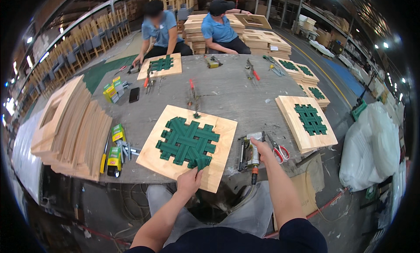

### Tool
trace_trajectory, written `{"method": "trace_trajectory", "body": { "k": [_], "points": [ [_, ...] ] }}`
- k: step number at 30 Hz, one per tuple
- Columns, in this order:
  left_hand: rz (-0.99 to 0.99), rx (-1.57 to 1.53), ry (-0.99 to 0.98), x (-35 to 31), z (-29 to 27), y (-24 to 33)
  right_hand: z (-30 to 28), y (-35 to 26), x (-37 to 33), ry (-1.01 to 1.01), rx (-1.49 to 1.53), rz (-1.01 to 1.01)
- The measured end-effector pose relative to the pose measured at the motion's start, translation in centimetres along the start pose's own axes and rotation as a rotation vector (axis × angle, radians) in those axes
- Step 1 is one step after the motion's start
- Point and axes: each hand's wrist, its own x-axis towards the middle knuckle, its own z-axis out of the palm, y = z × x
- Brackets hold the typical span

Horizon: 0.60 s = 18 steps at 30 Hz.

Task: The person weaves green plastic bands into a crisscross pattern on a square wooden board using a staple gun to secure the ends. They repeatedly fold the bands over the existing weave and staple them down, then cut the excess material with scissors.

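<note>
A square wooden panel point(154, 153) lies at the table's near edge, bearing a weave of green webbing straps point(189, 139). My left hand point(188, 182) is closed on the loose, folded-up end of a green strap point(200, 164) at the panel's near edge. To the right of the panel, my right hand point(261, 150) wraps round a pneumatic staple gun point(249, 150), which rests on the table with its orange-and-black hose fitting toward me. Just beyond that hand lie red-handled scissors point(280, 151).
Wooden frames are stacked at left point(72, 130); woven panels are stacked at right point(306, 122). Staple boxes point(116, 152) and loose staple strips lie left of my panel. Across the table point(227, 89), two people sit, one point(161, 32) handling another woven panel point(176, 64). Tools and a phone point(134, 94) lie between.
</note>
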Motion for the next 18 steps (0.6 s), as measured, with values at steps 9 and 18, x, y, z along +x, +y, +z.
{"method": "trace_trajectory", "body": {
  "k": [9, 18],
  "points": [
    [-0.104, 0.088, -0.013, -0.7, -0.5, -0.7, -4.0, -0.8, -3.3, 0.057, -0.835, -0.349],
    [-0.17, 0.109, -0.078, 0.3, -0.3, -0.8, -11.2, -0.9, -2.7, 0.307, -1.223, -0.39]
  ]
}}
